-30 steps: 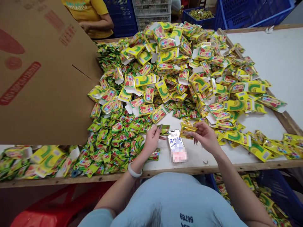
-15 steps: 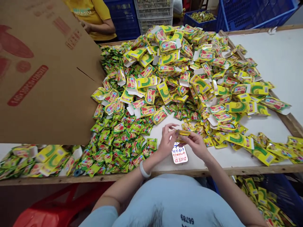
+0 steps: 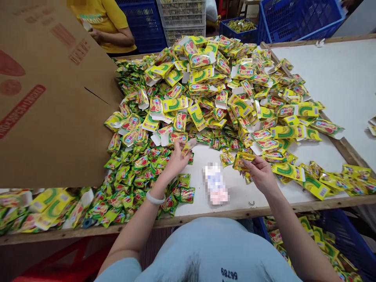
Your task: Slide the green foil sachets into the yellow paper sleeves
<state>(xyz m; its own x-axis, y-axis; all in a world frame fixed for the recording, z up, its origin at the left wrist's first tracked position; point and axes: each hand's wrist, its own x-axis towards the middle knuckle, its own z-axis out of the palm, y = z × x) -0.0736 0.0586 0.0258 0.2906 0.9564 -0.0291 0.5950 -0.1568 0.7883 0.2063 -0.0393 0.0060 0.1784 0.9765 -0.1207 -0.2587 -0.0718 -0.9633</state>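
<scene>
My left hand point(image 3: 175, 159) is closed on the edge of a small yellow candy box point(image 3: 188, 147) with a white flap, at the near edge of the box pile point(image 3: 202, 74). Farther right, my right hand point(image 3: 260, 174) pinches a yellow sachet point(image 3: 243, 160) between thumb and fingers; whether more than one is in the grip I cannot tell. Another yellow sachet point(image 3: 226, 158) lies on the white tabletop just left of it. Green sachets point(image 3: 138, 168) are heaped beneath and left of my left wrist. Between my hands lies a blurred flat object point(image 3: 216, 184).
A large cardboard carton point(image 3: 58, 117) stands on the left of the table. Wooden strips point(image 3: 229, 214) edge the tabletop. Below, at right, a blue crate point(image 3: 343, 239) holds filled boxes. Across the table stands a person in a yellow shirt point(image 3: 113, 23), near stacked crates point(image 3: 182, 15).
My hands, together over the flat object before, have parted. The left moved left and took hold of a yellow box; the right moved right, still holding a yellow sachet. The view shifted slightly.
</scene>
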